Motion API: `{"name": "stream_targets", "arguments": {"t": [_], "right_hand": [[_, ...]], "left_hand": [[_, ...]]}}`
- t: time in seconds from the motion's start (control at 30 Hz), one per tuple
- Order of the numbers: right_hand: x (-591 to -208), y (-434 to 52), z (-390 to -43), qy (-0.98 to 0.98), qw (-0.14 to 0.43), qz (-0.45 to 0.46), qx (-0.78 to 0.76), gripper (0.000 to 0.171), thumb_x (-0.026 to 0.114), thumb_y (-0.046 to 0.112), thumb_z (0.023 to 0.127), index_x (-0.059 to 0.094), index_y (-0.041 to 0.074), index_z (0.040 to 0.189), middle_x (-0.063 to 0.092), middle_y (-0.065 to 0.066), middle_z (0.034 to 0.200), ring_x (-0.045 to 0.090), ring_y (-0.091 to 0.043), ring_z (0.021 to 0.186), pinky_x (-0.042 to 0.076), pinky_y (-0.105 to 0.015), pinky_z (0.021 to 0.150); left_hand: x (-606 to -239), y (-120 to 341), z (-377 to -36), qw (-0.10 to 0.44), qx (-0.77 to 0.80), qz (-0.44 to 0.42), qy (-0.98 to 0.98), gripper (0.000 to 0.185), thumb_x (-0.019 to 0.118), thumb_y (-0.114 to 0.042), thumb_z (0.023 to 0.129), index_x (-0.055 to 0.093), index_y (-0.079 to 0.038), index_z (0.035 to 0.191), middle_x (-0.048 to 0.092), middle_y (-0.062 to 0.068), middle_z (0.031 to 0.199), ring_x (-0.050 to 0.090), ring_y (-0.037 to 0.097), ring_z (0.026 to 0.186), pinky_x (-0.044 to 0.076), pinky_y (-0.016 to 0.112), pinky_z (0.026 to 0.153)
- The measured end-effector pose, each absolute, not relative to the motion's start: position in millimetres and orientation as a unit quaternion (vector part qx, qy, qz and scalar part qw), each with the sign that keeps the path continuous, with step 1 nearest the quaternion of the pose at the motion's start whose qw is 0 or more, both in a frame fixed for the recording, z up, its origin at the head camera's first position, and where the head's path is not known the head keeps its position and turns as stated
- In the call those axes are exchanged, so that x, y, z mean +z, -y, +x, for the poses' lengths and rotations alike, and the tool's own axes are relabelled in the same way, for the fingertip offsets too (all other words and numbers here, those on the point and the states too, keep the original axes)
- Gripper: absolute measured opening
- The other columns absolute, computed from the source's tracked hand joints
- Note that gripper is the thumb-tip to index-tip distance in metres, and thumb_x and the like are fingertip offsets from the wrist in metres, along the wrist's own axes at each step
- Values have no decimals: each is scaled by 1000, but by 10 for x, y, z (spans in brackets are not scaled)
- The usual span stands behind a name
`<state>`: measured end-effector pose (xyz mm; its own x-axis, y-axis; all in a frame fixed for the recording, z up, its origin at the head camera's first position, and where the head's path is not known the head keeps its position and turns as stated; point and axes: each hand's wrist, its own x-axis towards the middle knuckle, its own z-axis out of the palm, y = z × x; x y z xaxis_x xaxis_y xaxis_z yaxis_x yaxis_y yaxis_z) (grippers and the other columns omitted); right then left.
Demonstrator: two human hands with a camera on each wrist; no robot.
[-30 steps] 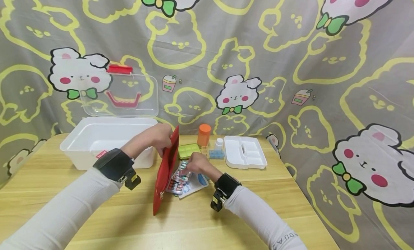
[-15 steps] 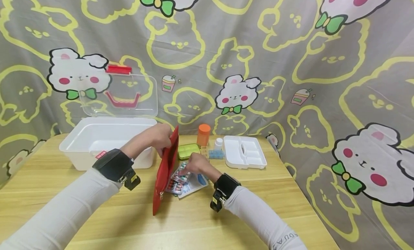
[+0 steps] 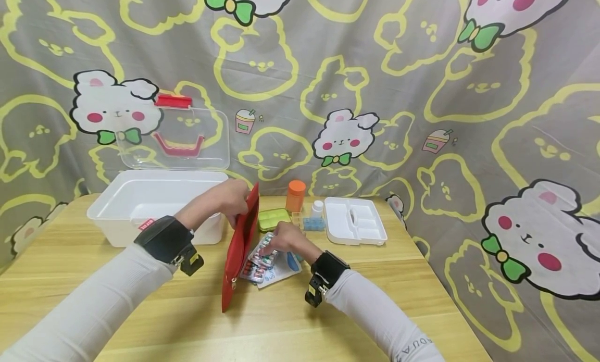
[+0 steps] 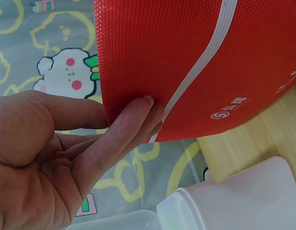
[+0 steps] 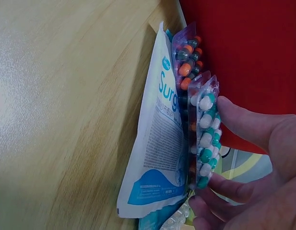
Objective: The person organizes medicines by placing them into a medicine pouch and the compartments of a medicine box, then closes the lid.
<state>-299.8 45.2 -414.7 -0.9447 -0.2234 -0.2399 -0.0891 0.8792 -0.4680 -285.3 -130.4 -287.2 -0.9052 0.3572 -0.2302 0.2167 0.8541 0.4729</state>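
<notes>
From the head camera I see my left hand [image 3: 230,196] pinching the top edge of a flat red woven pouch [image 3: 240,247]. The red pouch stands up on its edge on the light wooden table [image 3: 140,310], in the middle, just in front of the big white plastic box [image 3: 154,206] with its clear lid up. My right hand [image 3: 284,238] is curled over a stack of pill sheets [image 3: 260,258] with green, white and orange pills. The sheets lie flat just right of the pouch, on a white and blue paper packet [image 3: 281,265]. Behind them stand a green pill case [image 3: 273,219], an orange-capped bottle [image 3: 296,195] and a white tray with sections [image 3: 354,220].

From the left wrist camera, my thumb and fingers [image 4: 133,120] squeeze the pouch [image 4: 195,62] at its edge. It has a white stripe and small white print.

From the right wrist camera, my fingers [image 5: 253,129] and thumb hold the top sheet of green and white pills [image 5: 205,139]. The paper packet [image 5: 159,158] lies under the sheets, on the table [image 5: 66,96], and the red pouch [image 5: 243,52] is right beside them.

Compared with a moment ago, my right hand has slid a little lower on the sheets. My left hand and the pouch have stayed put.
</notes>
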Motion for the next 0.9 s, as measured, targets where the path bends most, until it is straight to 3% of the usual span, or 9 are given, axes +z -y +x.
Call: {"name": "stream_targets", "arguments": {"t": [0.3,0.57,0.9], "right_hand": [[-4123,-490,-2981,-955,115,-63,-266,54,91,32,71,40,16,66,32,4,62,34,-14,58,26,-28,54],[-4092,-521,-3019,-937,108,-65,-326,47,85,11,74,40,15,62,35,4,60,37,-13,55,29,-26,48],[-4067,-593,-3010,-931,104,-82,-341,29,76,8,83,50,11,71,47,0,69,45,-15,62,35,-24,51]], "left_hand": [[-2876,1298,-2858,158,224,150,-950,10,56,5,86,65,5,83,71,15,73,74,20,59,61,27,57],[-2865,1297,-2851,166,232,142,-948,12,54,5,86,65,6,82,72,15,71,75,21,59,61,27,58],[-2875,1306,-2867,170,241,138,-946,11,54,5,87,65,7,86,72,16,74,75,21,59,62,29,60]]}}
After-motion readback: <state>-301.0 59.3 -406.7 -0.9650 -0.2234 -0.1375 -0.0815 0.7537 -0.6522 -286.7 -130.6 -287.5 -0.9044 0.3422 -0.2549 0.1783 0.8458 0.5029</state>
